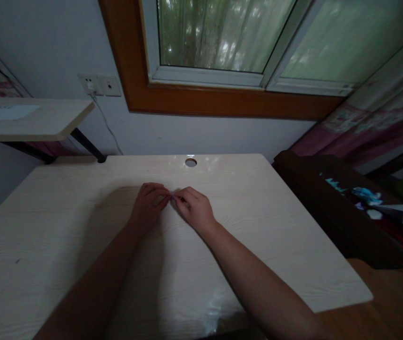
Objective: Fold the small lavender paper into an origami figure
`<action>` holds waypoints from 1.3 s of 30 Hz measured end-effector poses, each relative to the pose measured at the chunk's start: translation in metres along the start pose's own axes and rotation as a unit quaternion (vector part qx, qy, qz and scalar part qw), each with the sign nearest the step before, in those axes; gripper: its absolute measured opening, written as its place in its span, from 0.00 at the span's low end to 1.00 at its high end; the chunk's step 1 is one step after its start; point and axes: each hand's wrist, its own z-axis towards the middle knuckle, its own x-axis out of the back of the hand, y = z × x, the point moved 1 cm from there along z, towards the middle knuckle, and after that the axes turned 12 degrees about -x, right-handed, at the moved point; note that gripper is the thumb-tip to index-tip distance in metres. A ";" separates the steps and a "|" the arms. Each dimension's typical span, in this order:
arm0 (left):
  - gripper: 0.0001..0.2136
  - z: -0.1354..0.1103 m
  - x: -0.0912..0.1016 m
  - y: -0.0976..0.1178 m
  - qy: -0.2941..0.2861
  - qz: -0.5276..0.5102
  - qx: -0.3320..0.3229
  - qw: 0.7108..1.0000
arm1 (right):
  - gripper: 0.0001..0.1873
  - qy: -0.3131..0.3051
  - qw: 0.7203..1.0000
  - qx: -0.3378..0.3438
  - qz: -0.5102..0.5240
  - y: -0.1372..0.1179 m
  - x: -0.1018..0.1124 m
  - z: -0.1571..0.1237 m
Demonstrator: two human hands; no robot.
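My left hand (pixel 149 202) and my right hand (pixel 195 208) meet fingertip to fingertip over the pale wooden desk (pixel 258 245), toward its far side. Both are closed in a pinch. Between them shows a tiny purplish thing (pixel 172 195), too small and too covered by the fingers to name. Thumb and forefinger of each hand press at it from opposite sides. The wrists hang low, close to the desktop.
A round cable hole (pixel 190 162) lies beyond my hands. At the left, a raised shelf (pixel 70 118) stands on black legs. A cord runs from the wall socket (pixel 90 85) behind the desk. Dark furniture (pixel 314 198) with assorted items stands at the right, below a window (pixel 222 38).
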 end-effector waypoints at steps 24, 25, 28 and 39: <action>0.06 0.001 0.001 0.008 -0.043 -0.079 0.066 0.994 | 0.05 0.023 0.993 -0.058 0.097 0.005 -0.004 0.002; 0.06 0.001 0.001 0.008 -0.047 -0.085 0.070 0.993 | 0.04 0.026 0.992 -0.063 0.102 0.006 -0.005 0.002; 0.11 -0.001 -0.002 0.008 -0.060 -0.099 0.086 0.990 | 0.04 0.029 0.990 -0.076 0.113 0.008 -0.005 0.002; 0.11 -0.004 -0.011 0.007 -0.056 -0.084 0.022 0.995 | 0.04 0.027 0.989 -0.086 0.116 0.009 -0.006 0.004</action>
